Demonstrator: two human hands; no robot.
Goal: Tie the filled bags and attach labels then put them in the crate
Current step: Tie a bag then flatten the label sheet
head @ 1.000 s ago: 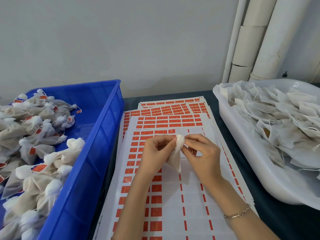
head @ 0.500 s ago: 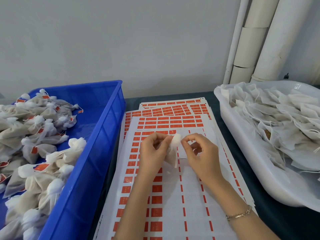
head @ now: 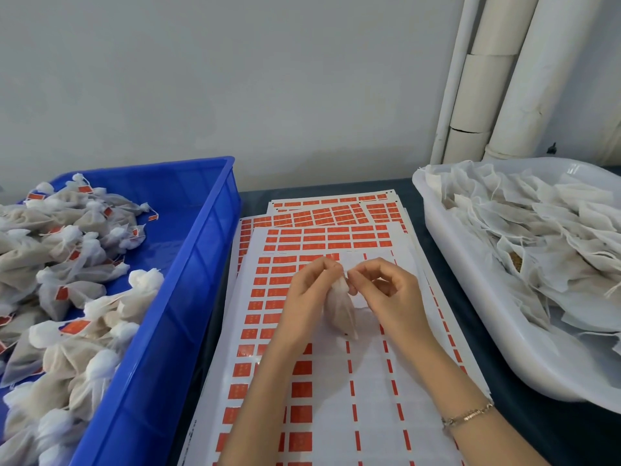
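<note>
A small white mesh bag (head: 340,307) with brownish filling hangs between my two hands above the label sheets. My left hand (head: 311,294) grips the bag's neck from the left, and my right hand (head: 386,292) pinches the top of the neck from the right. Its gathered top is hidden behind my fingertips. Sheets of orange labels (head: 302,375) lie stacked on the dark table under my hands. The blue crate (head: 188,264) at the left holds several tied bags with orange labels (head: 67,287).
A white tray (head: 470,307) at the right is piled with untied mesh bags (head: 537,237). White pipes (head: 497,75) run up the wall at the back right. The grey wall stands close behind the table.
The puffed white top of the bag, seen before between my fingertips, is now drawn in and hidden by them. My hands stayed in much the same place.
</note>
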